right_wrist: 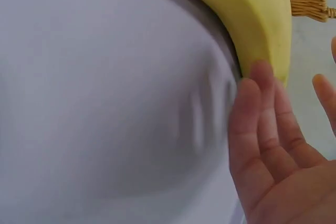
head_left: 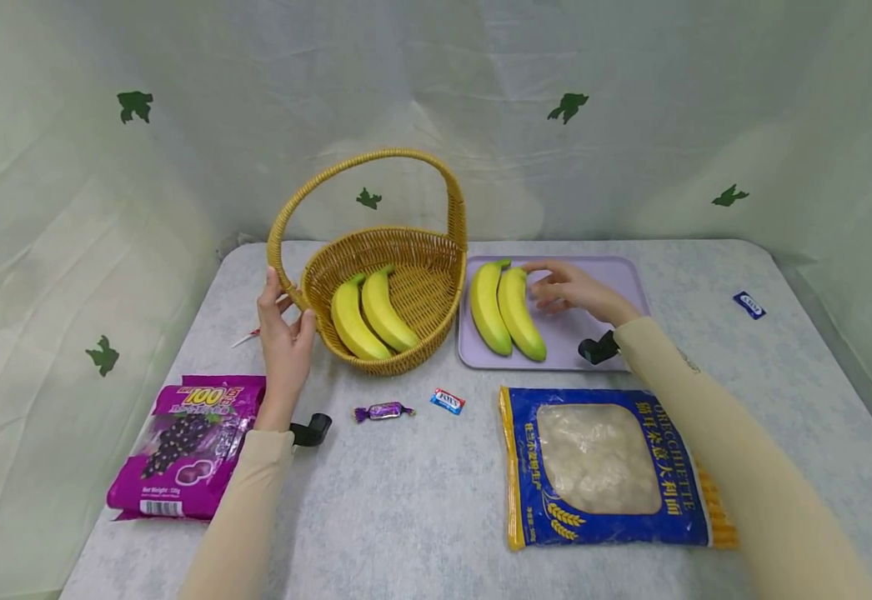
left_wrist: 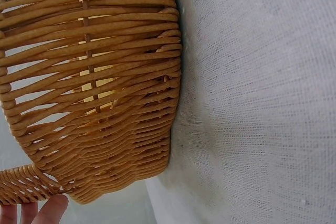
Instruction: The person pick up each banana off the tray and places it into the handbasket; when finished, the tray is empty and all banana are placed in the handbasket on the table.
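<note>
My left hand [head_left: 284,350] grips the left foot of the handle on a wicker basket [head_left: 428,287]. Thumb and fingertips [left_wrist: 51,209] show at the handle's base in the left wrist view. Two yellow bananas [head_left: 356,321] lie side by side inside the basket. To the right, a lilac tray [head_left: 616,271] bears two more bananas. My right hand [head_left: 567,290] is over the tray, its fingers extended beside the upper end of the right banana [head_left: 520,317]. In the right wrist view the fingertips [right_wrist: 261,72] meet that banana's end, with the thumb held apart.
A purple candy bag [head_left: 181,450] lies at the left, and a blue pasta bag [head_left: 601,462] lies in front of the tray. Small wrapped candies [head_left: 385,411] are scattered about, including a dark blue one [head_left: 749,305] at far right. A pale curtain hangs behind.
</note>
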The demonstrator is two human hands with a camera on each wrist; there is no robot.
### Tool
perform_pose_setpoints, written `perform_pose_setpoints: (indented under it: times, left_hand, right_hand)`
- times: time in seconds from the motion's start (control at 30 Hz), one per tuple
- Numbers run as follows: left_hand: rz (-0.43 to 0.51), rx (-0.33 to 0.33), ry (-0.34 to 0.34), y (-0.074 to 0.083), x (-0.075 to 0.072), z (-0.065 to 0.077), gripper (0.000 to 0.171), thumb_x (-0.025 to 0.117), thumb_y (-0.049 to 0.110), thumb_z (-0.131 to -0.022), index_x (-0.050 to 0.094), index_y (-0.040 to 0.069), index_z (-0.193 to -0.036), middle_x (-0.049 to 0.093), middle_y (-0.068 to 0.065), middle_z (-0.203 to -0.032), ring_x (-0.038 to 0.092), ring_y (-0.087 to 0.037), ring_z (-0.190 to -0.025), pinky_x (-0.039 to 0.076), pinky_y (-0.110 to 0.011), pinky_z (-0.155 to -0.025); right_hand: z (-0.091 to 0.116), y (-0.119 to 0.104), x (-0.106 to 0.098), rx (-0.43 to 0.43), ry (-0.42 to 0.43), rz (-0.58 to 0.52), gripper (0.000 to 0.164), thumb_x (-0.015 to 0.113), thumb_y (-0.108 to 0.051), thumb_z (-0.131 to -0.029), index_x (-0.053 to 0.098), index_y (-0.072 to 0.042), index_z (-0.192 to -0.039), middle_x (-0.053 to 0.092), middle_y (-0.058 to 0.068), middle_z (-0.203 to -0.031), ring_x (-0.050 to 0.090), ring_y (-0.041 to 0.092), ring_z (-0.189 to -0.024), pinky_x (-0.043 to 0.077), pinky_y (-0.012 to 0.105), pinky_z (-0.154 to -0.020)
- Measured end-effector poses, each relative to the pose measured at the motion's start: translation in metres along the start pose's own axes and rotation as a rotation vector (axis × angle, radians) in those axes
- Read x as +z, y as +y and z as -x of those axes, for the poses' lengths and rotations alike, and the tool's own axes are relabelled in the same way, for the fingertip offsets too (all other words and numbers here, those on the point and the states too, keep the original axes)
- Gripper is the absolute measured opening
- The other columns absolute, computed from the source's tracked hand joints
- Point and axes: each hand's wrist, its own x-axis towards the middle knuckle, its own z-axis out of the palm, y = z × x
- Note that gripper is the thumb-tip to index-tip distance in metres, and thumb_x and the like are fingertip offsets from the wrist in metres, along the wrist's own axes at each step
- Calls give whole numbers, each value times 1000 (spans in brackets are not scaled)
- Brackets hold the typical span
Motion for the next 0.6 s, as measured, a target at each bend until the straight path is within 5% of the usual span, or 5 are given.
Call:
perform_pose_setpoints:
  times: [0.37,0.6]
  left_hand:
    - [15,-12,-3,1,0,1,68,47,-3,-95,13,18,-151,34,-21,-135,43,-29,-119,50,-42,-92]
    - [5,-29,-1,1,1,1,68,48,-3,-95,14,16,-150,34,-20,-135,43,-29,-120,48,-52,-91]
  right_hand:
    - [3,0,10,-26,-123,49,65,56,-22,-96,25,-17,-152,43,28,-134,57,36,-101,51,49,-85]
    - [2,-9,23,-23,-100,198,67,60,-29,-94,26,-17,-151,43,27,-125,57,29,-89,51,44,-80]
